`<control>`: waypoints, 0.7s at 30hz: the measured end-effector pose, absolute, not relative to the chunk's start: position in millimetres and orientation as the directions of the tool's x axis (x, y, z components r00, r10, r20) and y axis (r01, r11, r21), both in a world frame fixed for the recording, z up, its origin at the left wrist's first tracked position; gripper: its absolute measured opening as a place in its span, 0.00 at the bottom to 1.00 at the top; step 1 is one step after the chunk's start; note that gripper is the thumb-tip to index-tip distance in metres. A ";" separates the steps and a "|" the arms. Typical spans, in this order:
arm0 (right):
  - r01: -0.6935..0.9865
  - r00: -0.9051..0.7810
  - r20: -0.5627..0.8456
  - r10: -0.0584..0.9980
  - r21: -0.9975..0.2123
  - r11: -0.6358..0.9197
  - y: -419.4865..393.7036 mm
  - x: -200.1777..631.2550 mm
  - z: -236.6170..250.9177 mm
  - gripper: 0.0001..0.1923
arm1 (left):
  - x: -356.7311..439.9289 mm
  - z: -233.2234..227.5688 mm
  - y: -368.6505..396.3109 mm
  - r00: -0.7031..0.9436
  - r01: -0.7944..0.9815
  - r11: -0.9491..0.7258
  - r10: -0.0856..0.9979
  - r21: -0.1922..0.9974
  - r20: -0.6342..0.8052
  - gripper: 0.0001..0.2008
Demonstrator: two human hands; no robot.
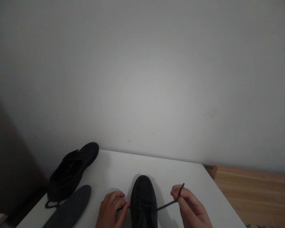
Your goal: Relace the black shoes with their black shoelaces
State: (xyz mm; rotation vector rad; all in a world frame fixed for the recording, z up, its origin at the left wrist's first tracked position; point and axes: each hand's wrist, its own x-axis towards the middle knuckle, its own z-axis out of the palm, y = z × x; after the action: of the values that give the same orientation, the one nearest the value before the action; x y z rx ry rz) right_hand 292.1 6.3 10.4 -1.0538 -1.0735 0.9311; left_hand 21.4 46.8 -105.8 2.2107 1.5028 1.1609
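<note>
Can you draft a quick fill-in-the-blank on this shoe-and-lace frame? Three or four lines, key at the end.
1. Both hands pull lace ends out of the black shoe that stands on the ____ table.
2. The right hand pinches the lace on the shoe's ____ side.
3. The left hand lies between that shoe and a flat dark ____.
4. The second shoe sits at the table's far ____ corner.

Missing words: white; right; insole; left

My one view is head-worn, tilted forward and down (mostly wall [142, 69]), close over the table [185, 177] edge.
</note>
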 end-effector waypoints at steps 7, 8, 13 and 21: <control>-0.359 0.178 0.047 0.983 -0.927 0.109 4.3 282.8 22.4 0.14 | 26.6 -94.1 45.4 0.123 0.631 -0.383 0.908 0.675 0.400 0.11; -0.377 0.180 0.048 0.982 -0.919 0.114 4.3 280.9 22.0 0.13 | 27.6 -91.6 44.6 0.124 0.625 -0.372 0.915 0.687 0.383 0.12; -0.322 0.148 0.120 0.982 -0.933 0.163 5.4 272.2 31.7 0.13 | 29.9 -84.0 40.3 0.106 0.609 -0.330 0.935 0.722 0.338 0.15; -0.271 0.062 0.208 0.976 -0.938 0.217 -5.7 263.8 48.2 0.12 | 26.7 -85.7 40.4 0.074 0.598 -0.340 0.925 0.726 0.372 0.16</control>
State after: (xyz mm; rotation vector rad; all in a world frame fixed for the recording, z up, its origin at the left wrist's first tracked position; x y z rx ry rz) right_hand 263.8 -5.7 48.2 -0.8642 -1.0753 1.1471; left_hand 26.7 40.4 -85.7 1.9754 1.5103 1.1597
